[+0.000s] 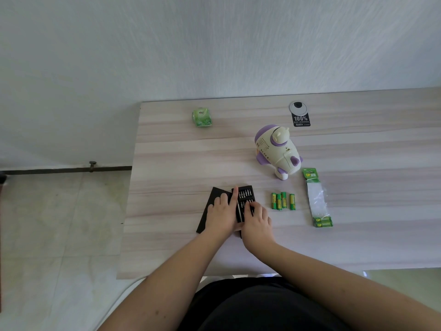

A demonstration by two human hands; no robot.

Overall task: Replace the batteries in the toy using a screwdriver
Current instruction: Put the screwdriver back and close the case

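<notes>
A pale wood grain in beige and grey streaks is shown on the table (181,163). The toy (278,151) is coloured cream with purple trim. Green and yellow wrappers are seen on the four loose batteries (283,201). A green card header and clear plastic make up the battery pack (317,199). The screwdriver case (245,199) is black, with silver bits inside. A small packet (202,117) is light green, and a tag (301,120) is black with white lettering
</notes>
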